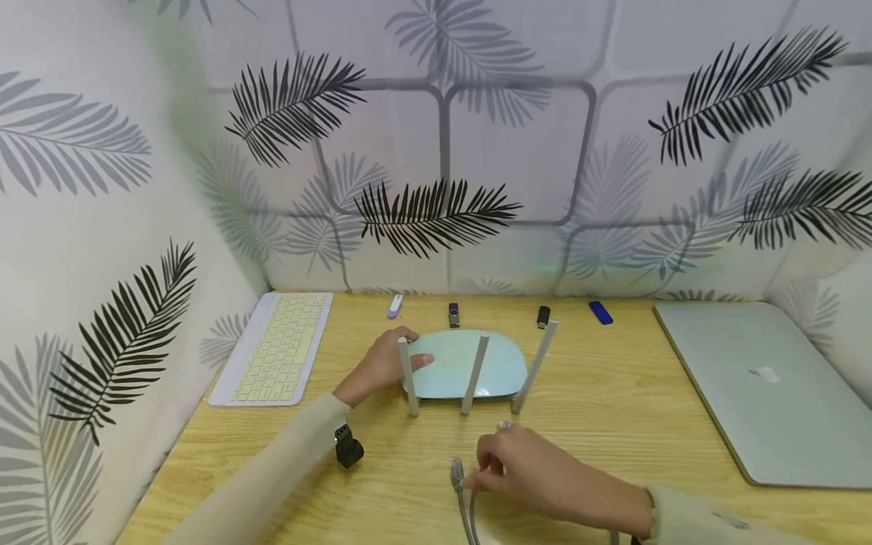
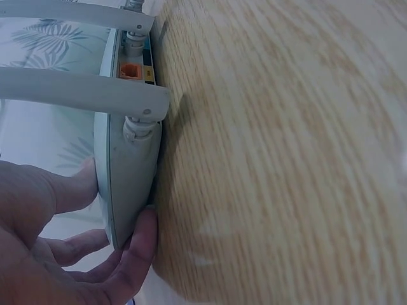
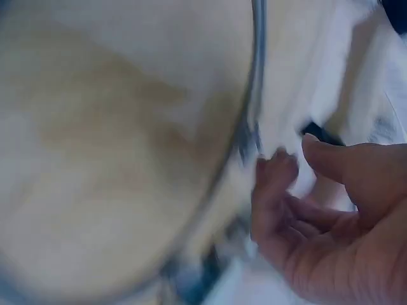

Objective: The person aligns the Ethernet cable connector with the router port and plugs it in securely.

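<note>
A pale blue-white router (image 1: 446, 363) with three grey antennas sits on the wooden table, antennas toward me. My left hand (image 1: 381, 363) grips its left end, thumb on top and fingers at the underside in the left wrist view. An orange port (image 2: 130, 70) shows on the router's back edge there. Nearer me, my right hand (image 1: 545, 473) is beside a grey network cable (image 1: 466, 518), thumb tip right at it. One clear plug (image 1: 457, 473) stands left of the thumb; another plug (image 1: 504, 425) shows beyond the knuckles. In the right wrist view, thumb and fingers are apart, the cable outside them.
A white keyboard (image 1: 279, 348) lies at the left, a closed silver laptop (image 1: 770, 393) at the right. Along the back are a white USB stick (image 1: 395, 306), a purple one (image 1: 453, 315), a black one (image 1: 543, 316) and a blue one (image 1: 601, 312). Leaf-patterned walls stand behind.
</note>
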`<state>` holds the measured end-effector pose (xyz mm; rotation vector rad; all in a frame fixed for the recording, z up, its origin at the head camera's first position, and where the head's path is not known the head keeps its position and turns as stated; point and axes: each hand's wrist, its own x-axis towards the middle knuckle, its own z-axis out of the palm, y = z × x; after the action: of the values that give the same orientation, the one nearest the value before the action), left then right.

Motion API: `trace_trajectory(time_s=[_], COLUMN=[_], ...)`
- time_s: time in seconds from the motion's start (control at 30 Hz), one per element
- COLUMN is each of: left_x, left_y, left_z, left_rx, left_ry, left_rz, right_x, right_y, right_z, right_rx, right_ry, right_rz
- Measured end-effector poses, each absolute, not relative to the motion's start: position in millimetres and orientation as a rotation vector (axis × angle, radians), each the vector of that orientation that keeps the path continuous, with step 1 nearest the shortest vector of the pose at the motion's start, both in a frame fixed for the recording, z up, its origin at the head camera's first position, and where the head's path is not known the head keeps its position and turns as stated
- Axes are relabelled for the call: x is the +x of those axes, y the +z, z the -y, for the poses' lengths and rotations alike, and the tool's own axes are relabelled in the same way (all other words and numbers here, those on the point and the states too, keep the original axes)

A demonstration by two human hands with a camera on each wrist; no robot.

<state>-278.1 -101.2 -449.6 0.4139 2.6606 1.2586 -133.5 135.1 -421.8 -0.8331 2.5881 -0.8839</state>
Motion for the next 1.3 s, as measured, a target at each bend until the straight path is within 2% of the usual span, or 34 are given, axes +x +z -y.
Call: trace_trajectory(time_s=[0.27,0.57,0.83,1.3], left_x=[-273,-276,-279,-282], left_y=[-453,-453,-454,-449], left_z=[99,101,99,102], left_rx=[0.383,0.39,0.388,0.443], left_ry=[1.235,1.218,1.205,1.179], left_rz=[-2.649,-2.669,-2.684,-2.665], right_x=[-139,-142,-150,-156], right_y=[-452,-454,-463,-466], right_z=[-108,-101,-92,-69], right_rx=[-0.563,-0.122,0.048,0.16], right_ry=[-1.164,-1.715,-1.832,-2.046], right_rz=[-2.308,-1.816,-1.712,-1.752])
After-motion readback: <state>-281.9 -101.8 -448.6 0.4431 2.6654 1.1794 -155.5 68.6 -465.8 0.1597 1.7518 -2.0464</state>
